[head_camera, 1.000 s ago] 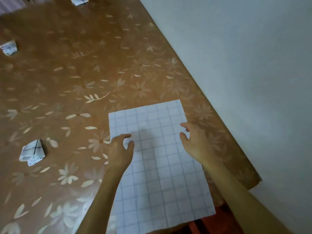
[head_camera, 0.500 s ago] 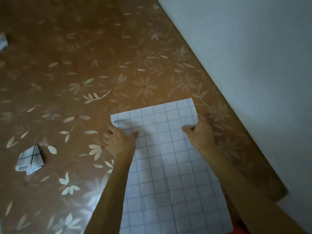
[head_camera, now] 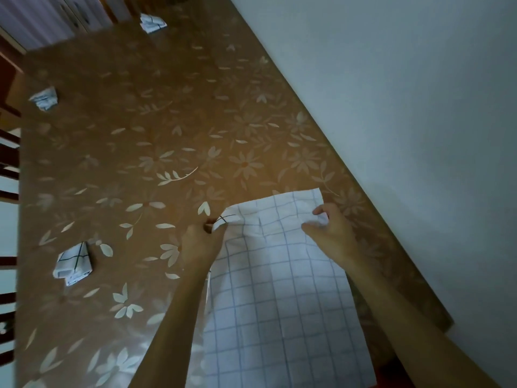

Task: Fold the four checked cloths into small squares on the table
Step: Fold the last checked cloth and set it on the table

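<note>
The left hand (head_camera: 200,243) pinched the far left corner of the open checked cloth (head_camera: 279,289) between thumb and curled fingers, and that corner was rolled up and raised off the table (head_camera: 140,135). The right hand (head_camera: 333,236) gripped the far right corner in the same way, its fingers bent round a bunched bit of fabric. Between the two hands the far edge of the cloth stood lifted and creased, while the rest lay flat and ran toward the near edge of the table, close to the right side. To the left of the left hand, well apart from it, the near folded cloth (head_camera: 73,263) sat as a small bundle on the flowered brown tabletop. A second folded cloth (head_camera: 44,98) lay farther off near the left edge, and a third folded cloth (head_camera: 152,22) rested at the far end. A pale wall (head_camera: 391,107) ran along the table's right side.
</note>
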